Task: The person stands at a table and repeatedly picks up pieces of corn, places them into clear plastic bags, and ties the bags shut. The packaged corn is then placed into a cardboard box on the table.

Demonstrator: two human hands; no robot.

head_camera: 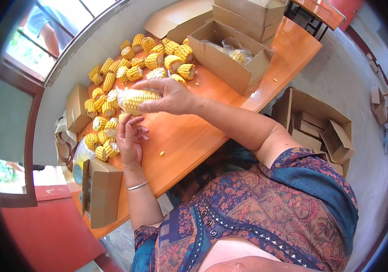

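Observation:
My right hand (173, 97) grips a piece of corn on the cob in a clear plastic bag (139, 100), held over the orange table (180, 132). Just below it my left hand (132, 139), with a silver bracelet at the wrist, is raised with its fingers apart and slightly curled, holding nothing. Many cut corn cob pieces (155, 60) lie spread along the wall side of the table, some with white cut ends showing. An open cardboard box (221, 68) on the table holds corn in clear plastic bags (238, 54).
Closed cardboard boxes (252, 15) are stacked behind the open one. A small carton (77, 108) stands by the wall, and another open carton (105, 193) is near the left table end. On the floor sits a large box (320, 102) holding cartons. Beyond the window is a person (49, 30).

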